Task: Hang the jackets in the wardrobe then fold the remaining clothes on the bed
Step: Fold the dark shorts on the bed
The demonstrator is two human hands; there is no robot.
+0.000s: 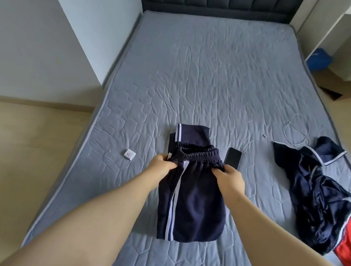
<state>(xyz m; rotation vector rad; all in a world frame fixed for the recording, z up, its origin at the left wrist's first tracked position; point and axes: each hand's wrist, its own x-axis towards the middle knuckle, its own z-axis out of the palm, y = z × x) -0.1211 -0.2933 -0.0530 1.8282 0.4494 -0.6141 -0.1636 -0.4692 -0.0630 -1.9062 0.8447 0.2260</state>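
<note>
Dark navy track pants (195,204) with a white side stripe lie partly folded on the grey-blue mattress (213,74), near its front middle. Their elastic waistband is doubled over the leg ends. My left hand (161,165) grips the left end of the waistband. My right hand (231,179) pinches the fabric just below the waistband's right end. A crumpled pile of shiny navy clothes (316,201) lies at the bed's right edge, with a red garment (346,247) beside it.
A black phone (233,156) lies just right of the pants, close to my right hand. A small white box (129,154) sits to the left. A thin white cable (297,130) lies at right. A dark headboard (216,4) stands at the far end.
</note>
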